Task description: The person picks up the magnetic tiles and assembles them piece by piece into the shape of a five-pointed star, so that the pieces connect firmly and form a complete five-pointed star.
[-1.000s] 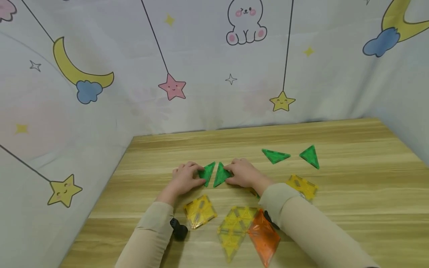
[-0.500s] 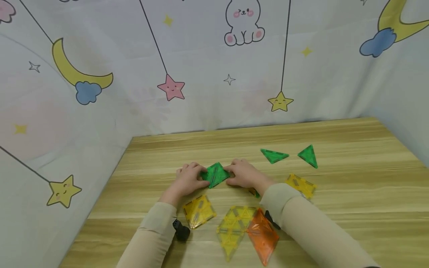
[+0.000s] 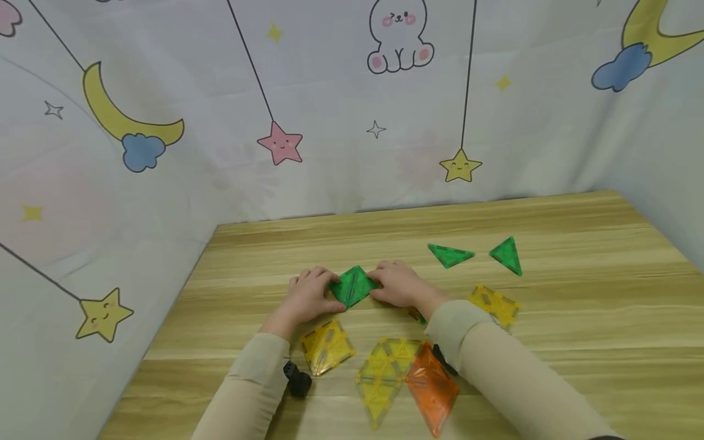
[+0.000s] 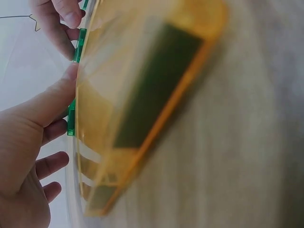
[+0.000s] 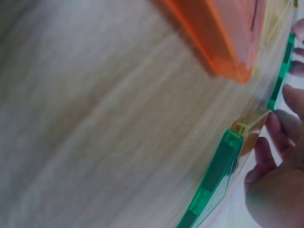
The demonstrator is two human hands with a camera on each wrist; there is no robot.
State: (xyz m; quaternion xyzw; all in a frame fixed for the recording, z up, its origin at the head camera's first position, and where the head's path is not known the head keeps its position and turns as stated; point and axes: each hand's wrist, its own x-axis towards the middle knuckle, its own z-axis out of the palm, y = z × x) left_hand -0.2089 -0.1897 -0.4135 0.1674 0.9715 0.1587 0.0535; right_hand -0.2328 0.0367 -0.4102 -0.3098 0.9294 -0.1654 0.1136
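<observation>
Two green triangular magnetic tiles [image 3: 353, 287] lie flat on the wooden table in the head view, long edges together as one four-sided shape. My left hand [image 3: 312, 293] pinches the left tile by its outer edge between thumb and fingers. From the other side my right hand [image 3: 400, 285] pinches the right tile the same way. The left wrist view shows the thumb on a green tile edge [image 4: 72, 118], behind a large blurred yellow tile [image 4: 109, 104]. In the right wrist view, the fingers are at the end of a green edge [image 5: 282, 71].
Nearer me lie a yellow square [image 3: 327, 348], a yellow tile group [image 3: 385, 373] and an orange four-sided shape [image 3: 434, 391]. Two loose green triangles [image 3: 450, 255] are at the back right, above a yellow tile [image 3: 497, 304]. My right wrist partly hides a yellow-and-green piece [image 3: 416, 314].
The two green triangles were apart a second ago; they now meet along their long edges. My left hand has shifted slightly right, and the right hand has barely moved.
</observation>
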